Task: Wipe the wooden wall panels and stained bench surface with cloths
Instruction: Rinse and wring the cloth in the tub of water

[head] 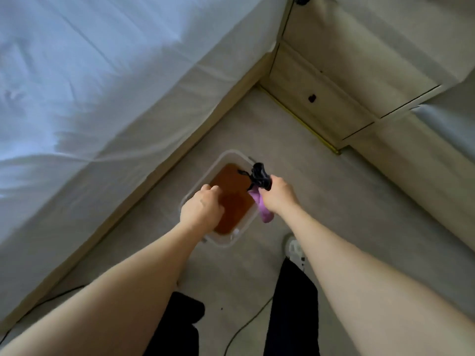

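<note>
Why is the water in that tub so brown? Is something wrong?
The clear tub on the floor holds reddish-brown liquid, which looks odd for cleaning water; what it is cannot be told. None shows spilled on the floor around it. The right hand grips a black cloth and a purple cloth above the tub's edge.

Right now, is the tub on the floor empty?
No, the clear tub on the floor holds brown liquid, and the left hand hangs over it.
</note>
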A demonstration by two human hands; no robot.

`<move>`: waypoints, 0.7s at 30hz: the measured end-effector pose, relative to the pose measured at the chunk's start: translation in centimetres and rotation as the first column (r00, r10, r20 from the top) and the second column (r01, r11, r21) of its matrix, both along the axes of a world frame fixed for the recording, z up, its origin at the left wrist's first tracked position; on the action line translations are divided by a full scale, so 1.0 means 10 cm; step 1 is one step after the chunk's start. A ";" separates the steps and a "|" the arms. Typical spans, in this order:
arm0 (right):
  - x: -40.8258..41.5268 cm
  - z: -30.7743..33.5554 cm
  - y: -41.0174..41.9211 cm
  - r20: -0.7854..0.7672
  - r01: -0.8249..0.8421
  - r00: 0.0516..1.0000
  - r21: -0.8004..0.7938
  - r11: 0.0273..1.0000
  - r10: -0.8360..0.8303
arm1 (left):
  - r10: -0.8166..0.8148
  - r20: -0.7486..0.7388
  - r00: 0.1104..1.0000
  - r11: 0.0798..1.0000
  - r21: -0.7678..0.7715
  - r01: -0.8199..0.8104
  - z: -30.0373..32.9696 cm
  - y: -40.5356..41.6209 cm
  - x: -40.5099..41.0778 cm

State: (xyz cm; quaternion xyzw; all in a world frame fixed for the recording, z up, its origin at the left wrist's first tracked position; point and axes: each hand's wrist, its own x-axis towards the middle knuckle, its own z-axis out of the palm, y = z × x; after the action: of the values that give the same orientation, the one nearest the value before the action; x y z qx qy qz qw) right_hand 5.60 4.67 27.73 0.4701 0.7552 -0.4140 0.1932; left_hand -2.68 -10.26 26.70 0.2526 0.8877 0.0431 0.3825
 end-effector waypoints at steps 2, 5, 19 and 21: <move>-0.05 -0.30 -0.23 -0.001 0.130 0.992 -0.037 0.991 -0.130 | -0.036 0.024 0.999 0.999 -0.025 0.037 -0.19 -0.21 -0.19; -0.07 -0.75 -0.53 -0.013 0.270 0.962 -0.086 0.959 -0.272 | -0.094 0.034 0.995 0.994 -0.055 0.096 -0.61 -0.46 -0.36; -0.13 -3.58 -0.47 -0.162 0.299 0.914 -0.348 0.888 -0.372 | -0.136 0.187 0.973 0.959 0.272 0.082 -3.70 -0.07 -0.51; -0.15 -3.85 -0.37 -0.173 0.281 0.915 -0.374 0.884 -0.365 | -0.173 0.194 0.966 0.951 0.286 0.113 -4.01 0.04 -0.58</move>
State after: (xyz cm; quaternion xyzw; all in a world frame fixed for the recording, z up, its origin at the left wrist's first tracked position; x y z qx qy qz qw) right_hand 4.08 0.95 -10.75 0.4962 0.5999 -0.6183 0.1075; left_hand -8.50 -9.84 -13.38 0.3608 0.8054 0.1642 0.4406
